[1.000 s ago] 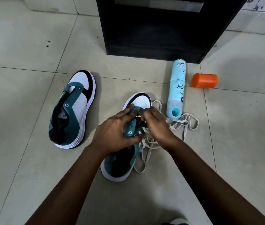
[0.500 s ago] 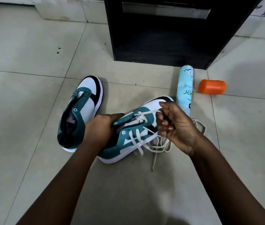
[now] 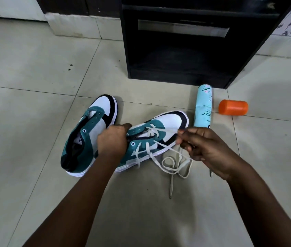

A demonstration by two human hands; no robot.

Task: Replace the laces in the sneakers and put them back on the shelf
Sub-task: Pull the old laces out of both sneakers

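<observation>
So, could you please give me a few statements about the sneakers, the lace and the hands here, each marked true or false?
1. The right hand pinches the lace. True.
2. The left hand lies flat on the floor. False: it holds the laced sneaker at its collar.
3. The other sneaker has no lace in its eyelets. True.
4. The orange cap sits on the spray can. False: it lies apart on the floor, to the can's right.
5. Both sneakers stand in the shelf. False: they are on the floor in front of it.
</observation>
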